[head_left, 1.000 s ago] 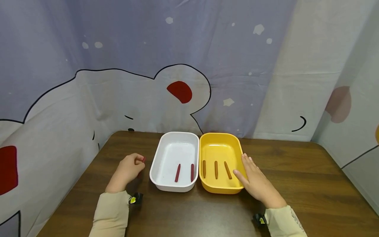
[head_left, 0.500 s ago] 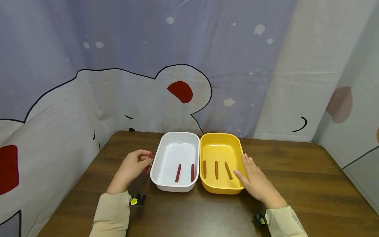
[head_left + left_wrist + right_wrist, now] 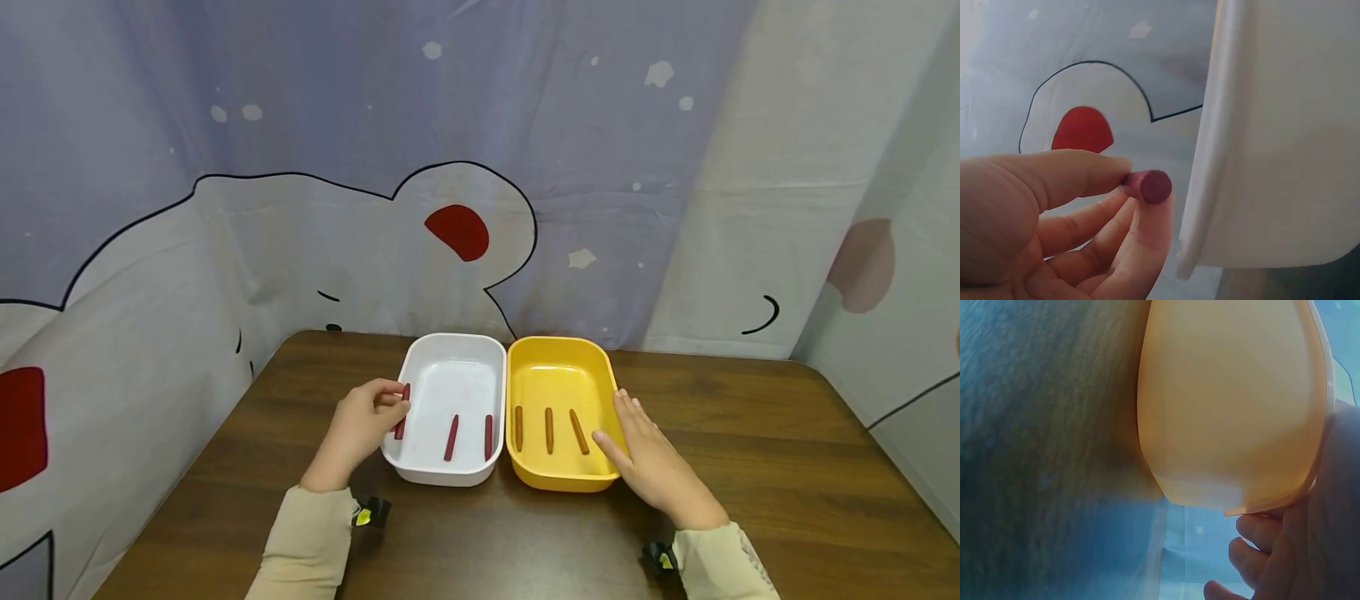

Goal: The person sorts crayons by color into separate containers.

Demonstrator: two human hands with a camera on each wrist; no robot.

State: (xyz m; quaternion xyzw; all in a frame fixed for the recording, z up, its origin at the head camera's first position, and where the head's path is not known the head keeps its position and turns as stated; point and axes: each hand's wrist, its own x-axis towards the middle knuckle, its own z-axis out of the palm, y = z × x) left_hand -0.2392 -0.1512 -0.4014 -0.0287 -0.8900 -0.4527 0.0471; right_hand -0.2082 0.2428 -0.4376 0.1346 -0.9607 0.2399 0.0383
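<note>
My left hand (image 3: pixel 358 432) pinches a dark red crayon (image 3: pixel 401 421) between thumb and fingers, over the left rim of the white tray (image 3: pixel 450 382). In the left wrist view, the blunt round end of that crayon (image 3: pixel 1155 187) faces the camera, just left of the tray wall. Inside the white tray lie two more dark red crayons, one in the middle (image 3: pixel 451 438) and one by the right wall (image 3: pixel 488 437). With fingers extended, my right hand (image 3: pixel 654 467) rests on the right rim of the yellow tray (image 3: pixel 558 379), thumb reaching over its inside.
Three orange-brown crayons (image 3: pixel 549 431) lie apart in the yellow tray, which stands right beside the white one. Both trays are on a brown wooden table (image 3: pixel 720 417). A printed curtain (image 3: pixel 360 250) hangs behind the table's far edge and along the sides.
My left hand has moved right, bringing the crayon from beside the white tray to over its left rim. The right hand has stayed on the yellow tray.
</note>
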